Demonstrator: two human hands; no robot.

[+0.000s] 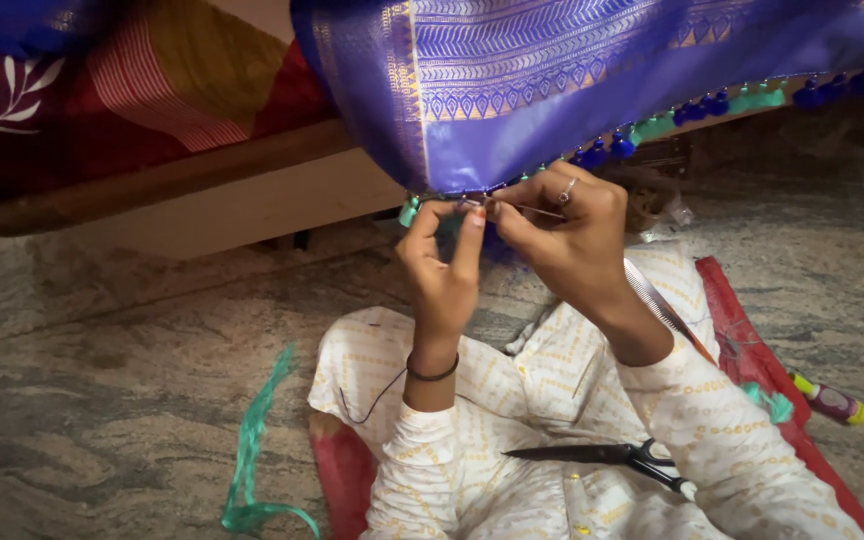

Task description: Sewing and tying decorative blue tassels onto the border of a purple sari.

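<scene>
1. Blue-violet cloth (512, 110): hangs over wooden bed edge, top cut off; tassel hem.
2. Left hand (442, 270): fingertips pinched on hem corner.
3. Right hand (572, 235): fingers clamped on thin needle (542, 211), tip hidden.
4. Scissors (612, 457): on lap, blades together.

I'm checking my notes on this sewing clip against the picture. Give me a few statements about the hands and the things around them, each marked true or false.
1. Both hands work at the lower edge of the purple fabric. True.
2. The right hand wears a ring. True.
3. The scissors are held in the left hand. False: they lie on the person's lap, touched by neither hand.
4. The fabric's edge carries blue and green tassels. True.
5. A green strip lies on the red mat. False: it lies on the stone floor, left of the lap.
</scene>
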